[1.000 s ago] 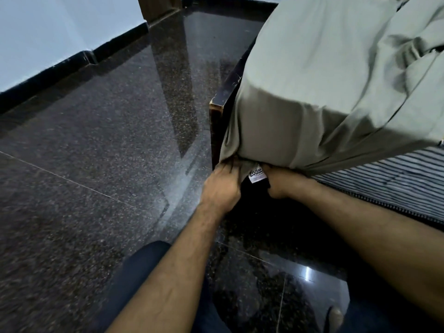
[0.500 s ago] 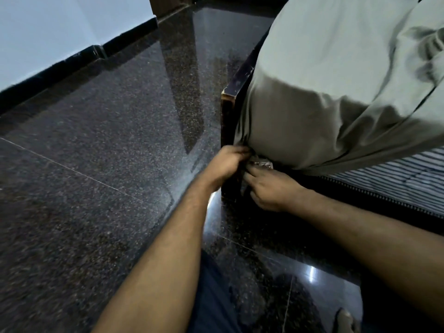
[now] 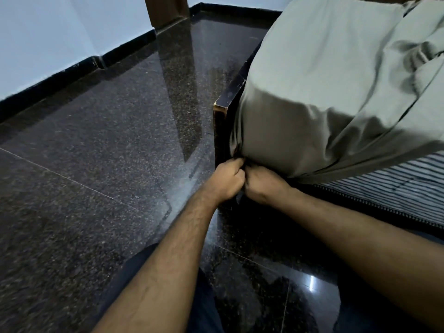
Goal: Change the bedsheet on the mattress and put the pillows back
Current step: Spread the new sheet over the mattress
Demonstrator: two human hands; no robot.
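Note:
A grey-green bedsheet (image 3: 324,75) is pulled over the near corner of the mattress, whose striped side (image 3: 394,181) shows below the sheet at the right. My left hand (image 3: 228,179) and my right hand (image 3: 262,182) sit knuckle to knuckle under that corner, fingers curled into the sheet's lower edge. The sheet's end is hidden between them. Loose folds of sheet (image 3: 413,54) lie bunched on top at the far right. No pillows are in view.
The dark wooden bed frame corner (image 3: 222,109) stands just above my left hand. Polished black granite floor (image 3: 96,152) spreads to the left, bounded by a white wall with black skirting (image 3: 72,70). A wooden door frame (image 3: 165,10) stands at the back. My knee (image 3: 134,280) is below.
Both hands have closed together at the mattress corner; the white label seen earlier between them is now hidden. The view has pulled back slightly.

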